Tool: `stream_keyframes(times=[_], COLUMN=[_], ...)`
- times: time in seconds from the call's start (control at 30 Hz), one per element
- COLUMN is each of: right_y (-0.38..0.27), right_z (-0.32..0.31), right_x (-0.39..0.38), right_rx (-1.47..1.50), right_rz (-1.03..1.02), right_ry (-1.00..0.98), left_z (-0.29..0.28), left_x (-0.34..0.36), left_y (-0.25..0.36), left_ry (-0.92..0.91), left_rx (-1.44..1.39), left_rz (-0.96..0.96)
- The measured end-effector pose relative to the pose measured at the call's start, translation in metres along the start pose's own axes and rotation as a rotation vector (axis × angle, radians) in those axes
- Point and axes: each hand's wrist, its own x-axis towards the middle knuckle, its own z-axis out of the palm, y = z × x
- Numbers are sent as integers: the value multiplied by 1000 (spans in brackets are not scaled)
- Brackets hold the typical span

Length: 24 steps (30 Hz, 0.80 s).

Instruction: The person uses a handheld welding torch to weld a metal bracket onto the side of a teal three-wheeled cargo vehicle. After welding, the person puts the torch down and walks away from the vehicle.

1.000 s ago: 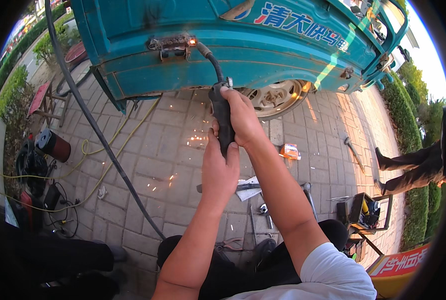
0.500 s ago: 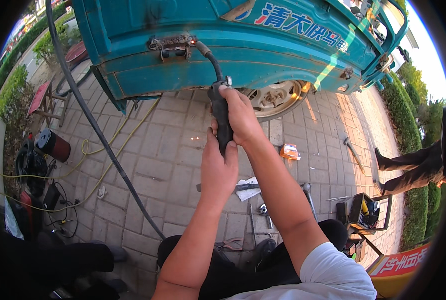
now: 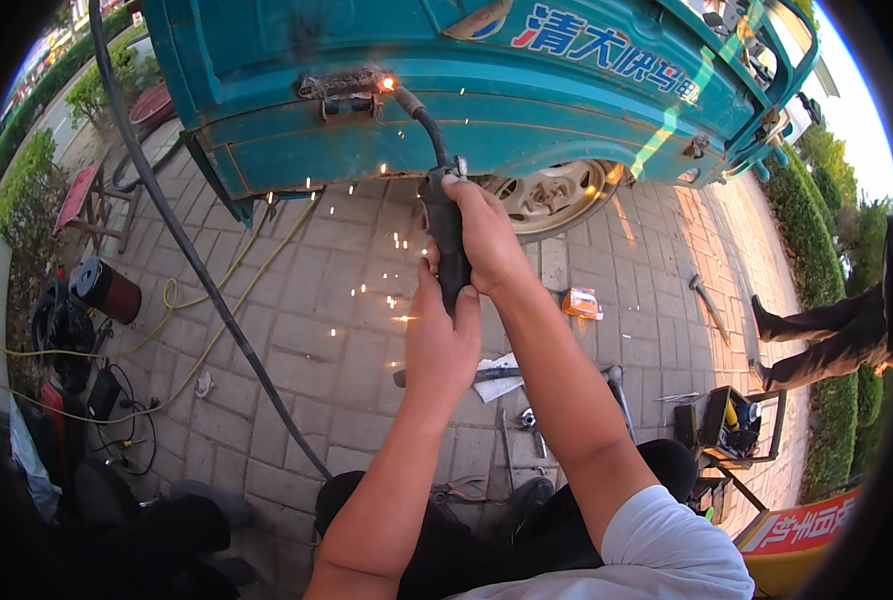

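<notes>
Both my hands are closed around the black handle of a welding torch (image 3: pixel 451 235). My right hand (image 3: pixel 485 232) grips its upper part, the thumb on top near the small lever. Lower down, my left hand (image 3: pixel 441 325) wraps the handle's bottom end. The torch's bent neck reaches up to a rusty latch bracket (image 3: pixel 345 92) on the side panel of a teal cargo vehicle (image 3: pixel 367 155). At the bracket's right end the tip glows bright orange, and sparks (image 3: pixel 392 280) fall over the paving beneath.
A thick black cable (image 3: pixel 189 250) hangs at left, above yellow cords. A hammer (image 3: pixel 709 308), an orange box (image 3: pixel 582 303), pliers (image 3: pixel 462 488) and an open toolbox (image 3: pixel 737 428) lie on the brick paving. Another person's legs (image 3: pixel 822 345) are at right; a dark shoe (image 3: pixel 212 502) shows lower left.
The glow at the torch tip has grown brighter, and many more sparks are falling. My hands and the torch have barely moved. Dark clothing and shoes at lower left have shifted.
</notes>
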Motion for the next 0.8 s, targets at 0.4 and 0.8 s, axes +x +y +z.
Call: stream_keyframes(times=[0.4, 0.8], right_y=[3, 2], right_z=[-2, 1], right_x=[5, 4], right_rx=[-34, -40], right_rz=[-3, -3], right_ry=[-21, -14], left_z=[2, -1], left_x=[1, 1], left_y=[-13, -7], left_ry=[25, -3], left_rx=[84, 74], left_rz=[26, -57])
